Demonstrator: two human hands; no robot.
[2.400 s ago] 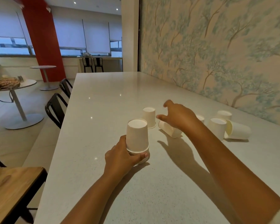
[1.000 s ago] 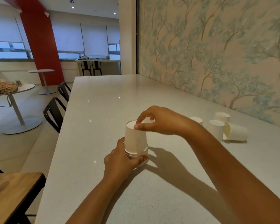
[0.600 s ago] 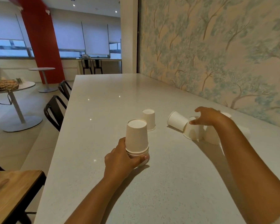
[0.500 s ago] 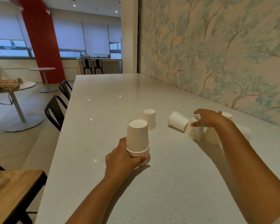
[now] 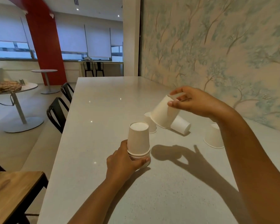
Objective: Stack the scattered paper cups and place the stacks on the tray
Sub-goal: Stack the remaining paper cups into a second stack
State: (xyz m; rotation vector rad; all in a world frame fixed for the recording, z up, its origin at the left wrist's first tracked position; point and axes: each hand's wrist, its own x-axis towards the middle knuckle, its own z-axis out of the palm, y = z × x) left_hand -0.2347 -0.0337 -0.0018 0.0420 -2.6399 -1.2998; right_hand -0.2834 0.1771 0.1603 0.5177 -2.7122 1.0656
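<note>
Cups in a short upside-down stack (image 5: 138,141) stand on the pale speckled table (image 5: 103,110), and I take that stack as my landmark. Nearest to me, my left hand (image 5: 123,162) wraps around its lower rims from the left side, thumb across the front, holding it steady on the tabletop. Several rims show nested at the bottom; I cannot count them exactly.

Just beyond the stack, slightly to its right, one cup (image 5: 149,122) stands upside down, partly hidden. To the right of that, another cup (image 5: 180,125) lies on its side with its base turned toward me. Further right of the stack, well apart from it, an upside-down cup (image 5: 213,136) stands half behind my right forearm.

Above and beyond the stack, to its right, my right hand (image 5: 191,102) is lifted off the table, fingertips pinching the base of a single cup (image 5: 163,113) that hangs tilted, its open mouth pointing down and toward the stack. It touches nothing else that I can tell.

All the cups are plain white; I can read no print, logo or label on any of them.

Left of the stack, past the table edge, stand black chairs (image 5: 58,113); nearer me a wooden tabletop (image 5: 11,191). Far beyond is a red column (image 5: 45,42), and to the right the tree-patterned wallpaper (image 5: 217,46).
</note>
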